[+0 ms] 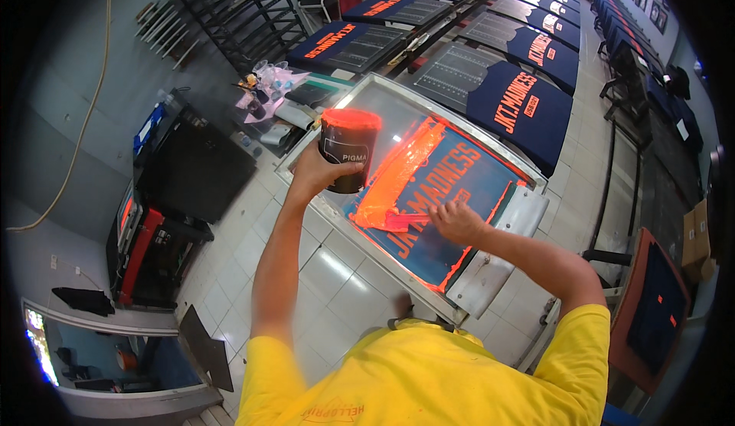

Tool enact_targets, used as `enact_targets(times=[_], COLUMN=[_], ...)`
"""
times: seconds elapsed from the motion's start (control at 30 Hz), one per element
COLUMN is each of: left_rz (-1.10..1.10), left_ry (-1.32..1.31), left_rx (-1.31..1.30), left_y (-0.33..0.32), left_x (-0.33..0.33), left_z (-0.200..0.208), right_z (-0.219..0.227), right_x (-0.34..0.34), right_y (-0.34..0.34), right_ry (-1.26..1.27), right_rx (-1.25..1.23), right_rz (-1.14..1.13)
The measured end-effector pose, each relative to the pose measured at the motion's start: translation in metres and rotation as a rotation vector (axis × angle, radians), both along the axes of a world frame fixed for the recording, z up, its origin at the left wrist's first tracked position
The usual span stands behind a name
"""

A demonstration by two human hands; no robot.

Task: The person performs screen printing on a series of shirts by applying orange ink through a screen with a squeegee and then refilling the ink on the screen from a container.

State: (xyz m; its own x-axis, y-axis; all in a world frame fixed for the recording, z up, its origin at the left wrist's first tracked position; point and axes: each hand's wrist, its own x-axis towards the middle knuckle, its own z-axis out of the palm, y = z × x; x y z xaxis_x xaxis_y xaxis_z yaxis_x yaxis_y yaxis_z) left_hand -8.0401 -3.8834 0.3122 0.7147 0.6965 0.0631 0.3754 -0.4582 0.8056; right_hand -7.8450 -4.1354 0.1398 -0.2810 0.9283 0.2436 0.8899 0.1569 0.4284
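My left hand (315,172) grips a dark ink tub (342,153) with orange ink around its rim, holding it upright above the left side of a printing screen (326,215). In my right hand (459,222) is the handle of a small spatula (406,219); its pinkish blade is in the orange ink near the screen's near left corner. A thick glossy band of orange ink (406,167) runs along the screen's left part. Orange lettering (436,181) shows on the blue mesh to its right. Ink also lines the mesh's right edge.
A broad silver metal piece (490,261) lies across the screen's right end. Beyond stand rows of boards with printed navy fabric (528,104). At left are a cluttered side table (272,112), a black rack (237,24) and a red-and-black machine (145,250). White tiles (337,265) cover the floor.
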Motion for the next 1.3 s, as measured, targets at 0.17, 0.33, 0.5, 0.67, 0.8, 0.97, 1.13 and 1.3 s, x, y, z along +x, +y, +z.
enact_targets(times=[0.17, 0.33, 0.5, 0.67, 0.8, 0.97, 1.13, 1.3], left_rz=[-0.006, 0.007, 0.023, 0.035, 0.001, 0.043, 0.025, -0.002], left_ry=[-0.042, -0.035, -0.008, 0.005, -0.018, -0.041, -0.086, -0.077], left_rx=[-0.073, -0.032, -0.103, -0.035, -0.042, -0.043, -0.03, 0.018], left_y=[-0.008, -0.009, -0.007, -0.012, -0.013, -0.018, -0.011, -0.009], left_x=[-0.001, 0.001, 0.003, 0.008, 0.011, 0.014, 0.007, -0.001], left_z=[0.003, -0.002, 0.001, 0.006, 0.0, 0.001, -0.007, -0.016], right_z=[0.013, 0.011, 0.017, 0.018, 0.01, -0.002, 0.002, 0.018], right_x=[0.052, 0.107, 0.15, 0.181, 0.193, 0.171, 0.12, 0.077], right_y=[0.016, 0.019, 0.023, 0.023, 0.02, 0.025, 0.036, 0.034], right_ry=[-0.061, -0.038, -0.022, -0.032, 0.021, 0.175, 0.33, 0.44], right_rx=[-0.029, -0.109, -0.159, -0.153, -0.135, -0.198, -0.313, -0.388], right_rz=[0.019, -0.057, -0.196, -0.328, -0.42, -0.618, -0.774, -0.753])
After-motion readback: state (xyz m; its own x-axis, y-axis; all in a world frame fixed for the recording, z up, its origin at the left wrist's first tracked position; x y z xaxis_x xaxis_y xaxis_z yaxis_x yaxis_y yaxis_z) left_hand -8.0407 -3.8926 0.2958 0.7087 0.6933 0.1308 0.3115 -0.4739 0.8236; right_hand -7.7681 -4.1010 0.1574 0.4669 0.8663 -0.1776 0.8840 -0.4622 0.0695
